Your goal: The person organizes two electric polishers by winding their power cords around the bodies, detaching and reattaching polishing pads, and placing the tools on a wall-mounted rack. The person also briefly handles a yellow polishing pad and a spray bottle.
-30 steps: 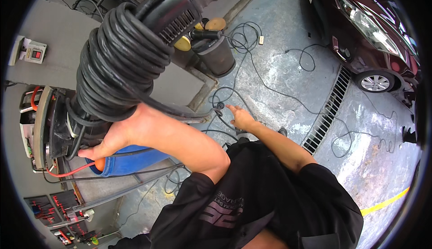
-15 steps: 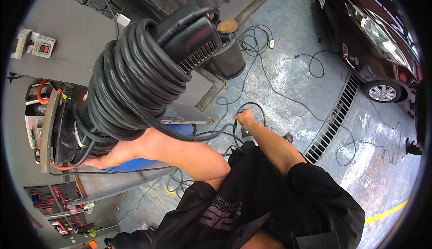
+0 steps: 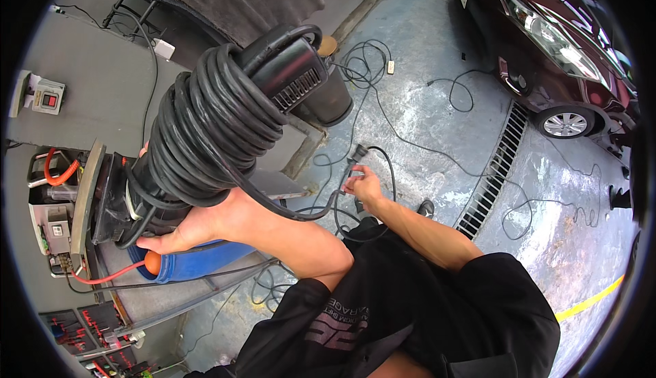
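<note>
My left hand (image 3: pixel 195 226) grips a black corded power tool (image 3: pixel 292 77) with a vented housing and holds it up at the left. Thick black cord (image 3: pixel 212 128) is wound in many turns around its body and hides most of it, along with some of my fingers. A loose stretch of the cord runs from the winding down toward my right hand (image 3: pixel 365 185). My right fingers are closed on this cord near its end, over the floor in front of me. A dark plug (image 3: pixel 359 152) stands out just beyond my fingertips.
A blue container (image 3: pixel 205 262) and a red hose lie on a bench at left. Further cables (image 3: pixel 369 63) trail over the floor. A floor drain grate (image 3: pixel 495 173) runs beside a dark red car (image 3: pixel 560 57). A black bin (image 3: pixel 326 101) stands ahead.
My right hand has turned and shifted slightly left and down; the plug now shows above its fingers. The wound tool has moved slightly down. The whole view has shifted a little.
</note>
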Demonstrator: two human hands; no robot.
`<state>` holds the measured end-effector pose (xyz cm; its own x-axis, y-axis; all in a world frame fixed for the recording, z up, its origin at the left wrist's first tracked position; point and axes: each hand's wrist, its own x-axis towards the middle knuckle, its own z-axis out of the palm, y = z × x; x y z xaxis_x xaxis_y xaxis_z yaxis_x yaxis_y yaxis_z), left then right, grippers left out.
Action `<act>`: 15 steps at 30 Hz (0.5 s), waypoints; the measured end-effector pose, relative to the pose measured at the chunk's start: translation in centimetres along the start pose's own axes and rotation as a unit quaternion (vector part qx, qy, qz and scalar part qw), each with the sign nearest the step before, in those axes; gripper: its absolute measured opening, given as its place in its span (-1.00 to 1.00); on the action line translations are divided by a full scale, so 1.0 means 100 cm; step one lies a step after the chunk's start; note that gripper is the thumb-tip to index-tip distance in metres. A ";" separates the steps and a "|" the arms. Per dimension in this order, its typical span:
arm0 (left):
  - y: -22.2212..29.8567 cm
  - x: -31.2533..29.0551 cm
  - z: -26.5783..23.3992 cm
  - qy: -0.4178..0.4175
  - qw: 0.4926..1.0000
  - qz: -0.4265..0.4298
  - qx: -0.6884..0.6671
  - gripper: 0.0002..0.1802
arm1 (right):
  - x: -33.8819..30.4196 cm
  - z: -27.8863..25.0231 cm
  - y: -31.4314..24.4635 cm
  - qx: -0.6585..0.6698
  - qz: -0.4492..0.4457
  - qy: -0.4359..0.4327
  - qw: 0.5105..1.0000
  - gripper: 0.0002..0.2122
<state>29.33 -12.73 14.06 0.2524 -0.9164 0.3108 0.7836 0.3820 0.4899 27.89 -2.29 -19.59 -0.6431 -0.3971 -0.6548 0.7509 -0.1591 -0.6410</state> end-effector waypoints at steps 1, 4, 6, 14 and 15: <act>-0.002 -0.001 0.002 -0.002 1.000 -0.010 -0.010 -0.24 | -0.003 -0.002 -0.007 -0.062 -0.040 -0.036 0.997 -0.81; -0.007 -0.003 0.005 -0.013 1.000 0.005 -0.013 -0.25 | -0.011 -0.004 -0.022 -0.187 -0.184 -0.151 0.953 -0.78; -0.009 -0.003 0.005 -0.023 1.000 0.020 -0.003 -0.25 | -0.027 -0.001 -0.039 -0.199 -0.233 -0.228 0.924 -0.77; -0.007 -0.012 0.016 -0.037 0.997 -0.024 -0.067 -0.14 | -0.089 0.013 -0.113 -0.139 -0.426 -0.388 0.806 -0.64; -0.014 -0.016 0.017 -0.054 0.994 -0.041 -0.081 -0.13 | -0.100 0.014 -0.132 -0.151 -0.454 -0.390 0.787 -0.65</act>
<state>26.90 -11.55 14.25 0.1285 -0.9216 0.3663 0.8823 0.2749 0.3821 24.58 2.48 -4.04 -0.5174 -0.6969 0.4967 -0.1106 -0.5211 -0.8463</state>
